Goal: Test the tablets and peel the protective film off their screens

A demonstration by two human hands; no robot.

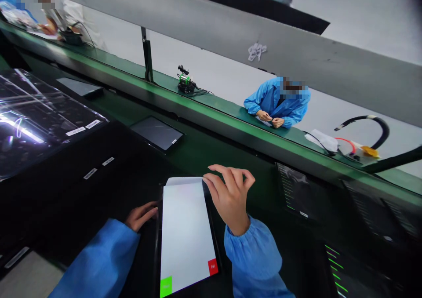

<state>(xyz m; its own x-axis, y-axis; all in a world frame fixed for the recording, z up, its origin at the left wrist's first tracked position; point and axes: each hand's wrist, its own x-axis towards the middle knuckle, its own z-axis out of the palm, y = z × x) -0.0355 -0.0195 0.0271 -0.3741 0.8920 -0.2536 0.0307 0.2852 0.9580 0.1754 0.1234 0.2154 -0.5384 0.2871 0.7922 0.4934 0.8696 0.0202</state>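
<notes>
Dark glossy bench (82,179), right hand (231,197) pinching thin film (184,182) off flat glowing tablet (186,236), left hand (141,216) steadying its edge, fingers flat

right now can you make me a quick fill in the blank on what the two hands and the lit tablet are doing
1. The tablet between the hands shows a mostly ____ screen.
2. The right hand pinches the film at the tablet's far ____ corner.
3. The left hand rests at the tablet's ____ edge.
4. The screen's near left corner holds a ____ button.

Missing words: white; right; left; green
</notes>
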